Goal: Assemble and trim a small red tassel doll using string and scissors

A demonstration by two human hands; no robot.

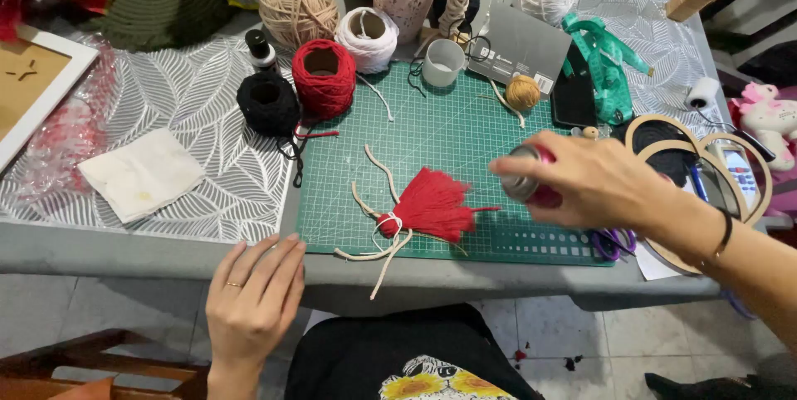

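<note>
Clasped in the right hand (594,180), a small red spray can (531,187) hovers just right of the red tassel (427,205) on the green cutting mat (465,130). Left hand (253,296) rests flat, fingers loose, on the table edge (124,251) below-left. Beyond the grip lies a grey card package (523,43).

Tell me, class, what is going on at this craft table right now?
A person sits at a table with a green cutting mat. The right hand holds a small spray can over the mat, its top towards a red tassel tied with cream cord. The left hand rests flat on the table edge, holding nothing. Behind the tassel stand spools of red yarn, black yarn and white yarn.
</note>
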